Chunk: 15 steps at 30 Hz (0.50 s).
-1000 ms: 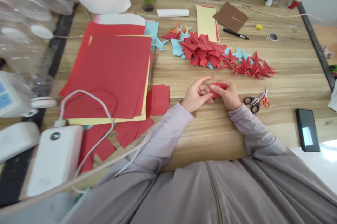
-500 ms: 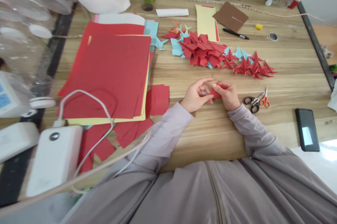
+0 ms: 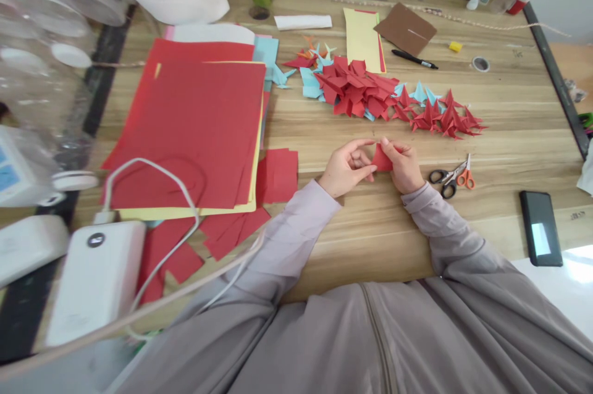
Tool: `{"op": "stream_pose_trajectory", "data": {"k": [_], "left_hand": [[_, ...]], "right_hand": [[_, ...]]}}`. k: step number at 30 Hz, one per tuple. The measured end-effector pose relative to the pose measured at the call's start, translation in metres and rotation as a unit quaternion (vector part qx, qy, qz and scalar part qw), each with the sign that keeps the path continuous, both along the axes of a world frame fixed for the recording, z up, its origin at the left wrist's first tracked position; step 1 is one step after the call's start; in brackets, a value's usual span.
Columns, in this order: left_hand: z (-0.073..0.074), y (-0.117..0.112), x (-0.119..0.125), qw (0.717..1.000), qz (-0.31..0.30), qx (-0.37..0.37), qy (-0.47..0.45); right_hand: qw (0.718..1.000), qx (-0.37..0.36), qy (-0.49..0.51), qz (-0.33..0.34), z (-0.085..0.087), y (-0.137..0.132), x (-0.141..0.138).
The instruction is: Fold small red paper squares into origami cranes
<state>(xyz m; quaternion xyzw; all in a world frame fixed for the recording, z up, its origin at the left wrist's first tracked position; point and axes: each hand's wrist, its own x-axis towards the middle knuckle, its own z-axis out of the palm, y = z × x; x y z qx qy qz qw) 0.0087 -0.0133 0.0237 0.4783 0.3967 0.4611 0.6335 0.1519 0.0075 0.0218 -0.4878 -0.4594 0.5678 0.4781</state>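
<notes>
A small piece of red paper (image 3: 382, 159) is between my two hands above the wooden table. My right hand (image 3: 404, 165) pinches its right side, the thumb lying over the top edge. At the lower left corner of the paper, the thumb of my left hand (image 3: 347, 167) presses in with the fingers curled behind; its index finger arches above the paper. Just beyond the hands lies a pile of folded red paper pieces (image 3: 356, 88), with pointed red paper cranes (image 3: 447, 116) to its right and some light blue ones among them.
Scissors (image 3: 448, 178) with black and orange handles lie right of my right hand. Cut red squares (image 3: 281, 175) and a stack of red sheets (image 3: 199, 134) are on the left, beside a white power bank (image 3: 97, 276) with a cable. A phone (image 3: 540, 227) lies far right.
The red paper has turned slightly in my fingers and shows a flatter, squarer face. My right thumb has shifted up to its top edge; my left hand has barely moved.
</notes>
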Motion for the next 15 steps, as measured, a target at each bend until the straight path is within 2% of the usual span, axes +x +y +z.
{"op": "stream_pose_trajectory", "data": {"k": [3,8,15], "left_hand": [[0.0013,0.0006,-0.0007,1.000,0.019,0.003,0.007],[0.0018,0.0040,-0.0029,0.996,0.092,0.006,0.001],[0.0025,0.0048,-0.0045,0.996,0.088,0.009,-0.009]], "right_hand": [[1.000,-0.004,0.002,0.002,-0.0007,0.0010,0.0003],[0.998,0.020,-0.001,0.056,0.0008,0.0000,-0.0012],[0.998,0.028,0.016,0.045,0.0052,-0.0037,-0.0043]]}}
